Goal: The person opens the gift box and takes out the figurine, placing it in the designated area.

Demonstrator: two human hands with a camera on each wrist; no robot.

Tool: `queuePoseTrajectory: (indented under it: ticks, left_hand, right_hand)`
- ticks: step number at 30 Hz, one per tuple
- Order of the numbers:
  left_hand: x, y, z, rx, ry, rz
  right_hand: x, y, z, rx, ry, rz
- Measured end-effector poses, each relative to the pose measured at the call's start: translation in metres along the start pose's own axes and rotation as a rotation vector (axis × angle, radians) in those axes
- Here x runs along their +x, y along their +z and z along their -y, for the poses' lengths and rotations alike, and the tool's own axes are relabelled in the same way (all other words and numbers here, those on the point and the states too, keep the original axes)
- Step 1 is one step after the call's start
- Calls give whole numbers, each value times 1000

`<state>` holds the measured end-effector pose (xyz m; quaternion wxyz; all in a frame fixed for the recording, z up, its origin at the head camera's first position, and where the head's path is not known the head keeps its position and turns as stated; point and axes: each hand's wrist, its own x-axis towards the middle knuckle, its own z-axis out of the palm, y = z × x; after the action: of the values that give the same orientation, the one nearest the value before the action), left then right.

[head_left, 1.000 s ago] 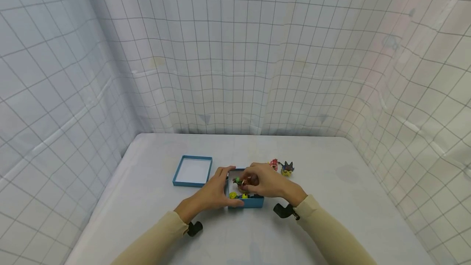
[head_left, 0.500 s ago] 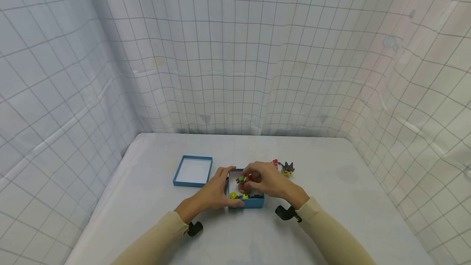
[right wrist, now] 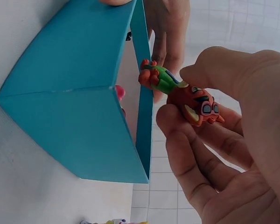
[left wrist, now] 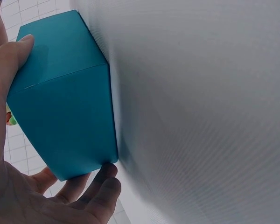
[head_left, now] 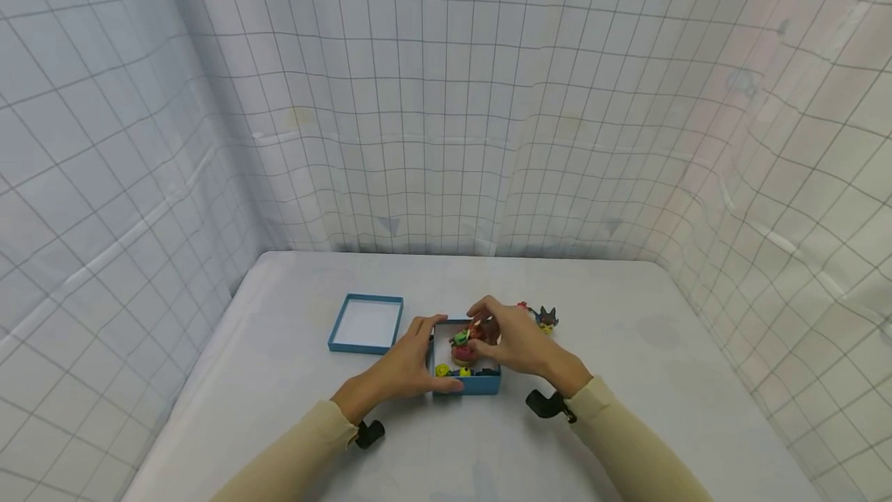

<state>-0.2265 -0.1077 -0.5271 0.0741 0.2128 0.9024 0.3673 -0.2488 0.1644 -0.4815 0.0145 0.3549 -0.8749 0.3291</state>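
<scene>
A blue open-topped box (head_left: 477,386) stands on the table with several small figurines in it. My left hand (head_left: 402,366) grips its left end, thumb on the near wall and fingers at the far side; the left wrist view shows the same thumb (left wrist: 14,58) on the blue wall. My right hand (head_left: 519,339) is over the box's right part. Between thumb and fingertips it pinches an orange-red animal figurine (right wrist: 196,100) with glasses and a green body. In the box, a pinkish-red figurine (head_left: 462,355) and yellow-headed pieces (head_left: 443,370) show; my right hand hides part of the inside.
The shallow blue-rimmed lid (head_left: 365,321) lies at the left, inside up. Beyond my right hand is a dark-eared figurine (head_left: 547,318) with yellow on it, beside a partly hidden red one (head_left: 523,305). White gridded curtains (head_left: 460,99) enclose the table's back and sides.
My right hand has shifted slightly right with the animal figurine, uncovering more of the pinkish-red figurine in the box. My left hand stays on the box.
</scene>
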Motion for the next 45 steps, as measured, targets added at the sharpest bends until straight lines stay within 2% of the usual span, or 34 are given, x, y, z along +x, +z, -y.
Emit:
queuePoseTrajectory:
  ticks: [11, 29, 40, 45]
  left_hand:
    - [1, 0, 1, 0, -6, -3]
    - [1, 0, 0, 5, -22, 0]
    - [-1, 0, -3, 14, -36, 0]
    - [-1, 0, -3, 16, -35, 0]
  right_hand:
    - [-2, -8, -2, -38, -63, -67]
    - [-9, -20, -7, -31, -34, -114]
    - [-14, -34, -16, -62, -44, -173]
    - [-17, -41, -21, -91, -22, -189]
